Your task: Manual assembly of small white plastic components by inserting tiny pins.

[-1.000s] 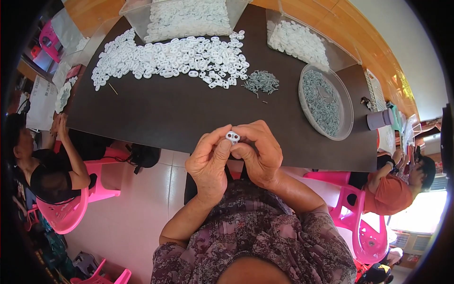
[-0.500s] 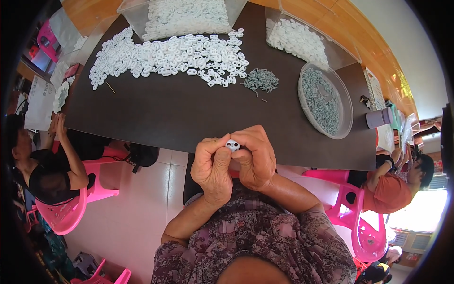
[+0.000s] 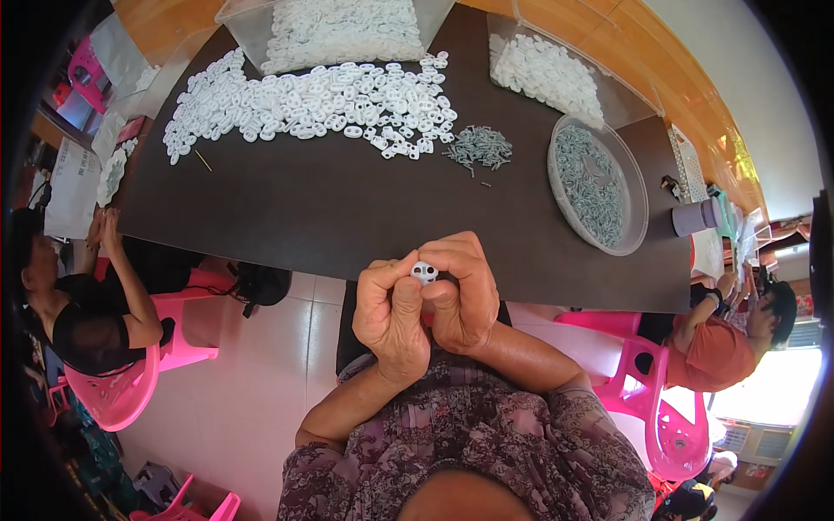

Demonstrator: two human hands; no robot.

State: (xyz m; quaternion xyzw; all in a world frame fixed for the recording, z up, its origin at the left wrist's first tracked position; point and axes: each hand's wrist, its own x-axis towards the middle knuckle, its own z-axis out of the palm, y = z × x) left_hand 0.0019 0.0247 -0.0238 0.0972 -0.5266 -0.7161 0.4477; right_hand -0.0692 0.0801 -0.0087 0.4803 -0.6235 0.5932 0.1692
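While both hands meet just off the near table edge, left hand (image 3: 391, 314) & right hand (image 3: 466, 291) pinch a small white plastic piece (image 3: 424, 273), long axis approx. left-right, two holes facing up. Beyond: dark table (image 3: 287, 213); grey pins (image 3: 479, 146) centre; white pieces heap (image 3: 304, 100) far-left; round tray (image 3: 599, 184) right edge.

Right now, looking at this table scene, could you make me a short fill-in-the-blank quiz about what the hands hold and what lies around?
1. The left hand and right hand pinch one small ____ plastic piece between them.
2. The round clear dish holds many small ____ parts.
3. The loose heap of white pieces lies on a ____ table.
4. The chairs beside the table are ____.

Missing words: white; grey; dark; pink
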